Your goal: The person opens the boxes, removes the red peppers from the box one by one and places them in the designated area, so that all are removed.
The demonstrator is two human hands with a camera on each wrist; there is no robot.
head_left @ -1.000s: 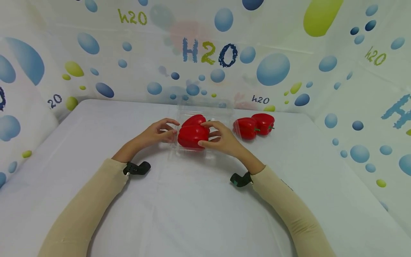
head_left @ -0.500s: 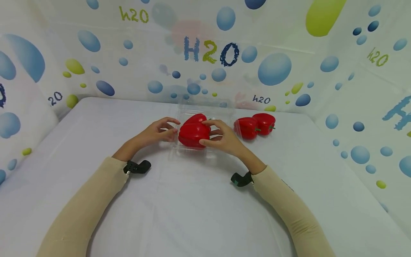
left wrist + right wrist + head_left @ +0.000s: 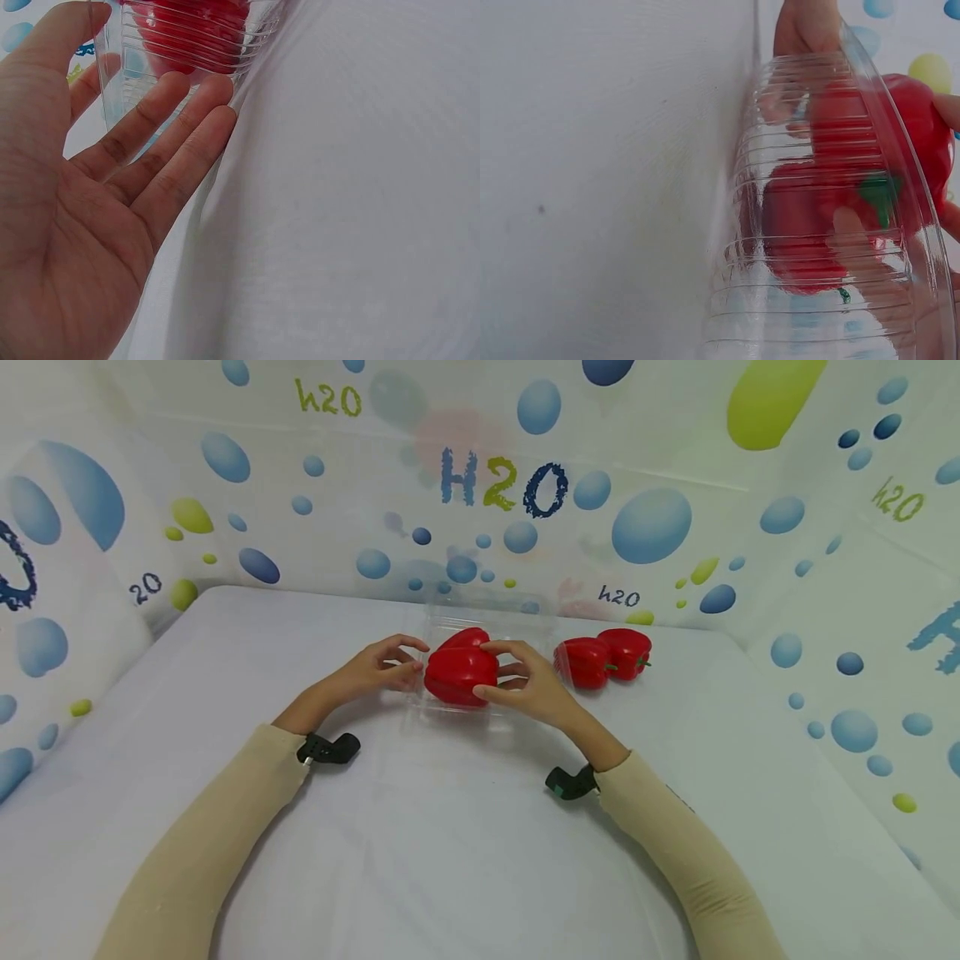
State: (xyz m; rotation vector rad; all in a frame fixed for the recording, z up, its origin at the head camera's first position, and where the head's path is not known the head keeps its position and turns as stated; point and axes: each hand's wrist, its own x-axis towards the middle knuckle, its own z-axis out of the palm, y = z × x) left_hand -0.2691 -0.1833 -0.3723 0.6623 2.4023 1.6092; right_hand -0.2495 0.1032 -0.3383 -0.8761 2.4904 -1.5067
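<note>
A red bell pepper (image 3: 459,675) is gripped by my right hand (image 3: 536,689), thumb on its near side and fingers on the far side. It is in the clear plastic container (image 3: 457,712), and the right wrist view shows part of it rising above the rim. Another red bell pepper (image 3: 795,232) lies lower in the container, largely covered by the first in the head view. At the container's left side is my left hand (image 3: 382,667). Its fairly straight fingers (image 3: 169,142) lie against the ribbed wall, with the thumb near the rim.
Two more red bell peppers, a nearer one (image 3: 585,662) and a farther one (image 3: 626,652), lie together right of the container. A white cloth (image 3: 450,843) covers the table. Behind stands a patterned curtain (image 3: 337,468).
The head view has shifted slightly, moving the whole scene a little to the right. Both hands and the held bell pepper keep about the same places relative to the container.
</note>
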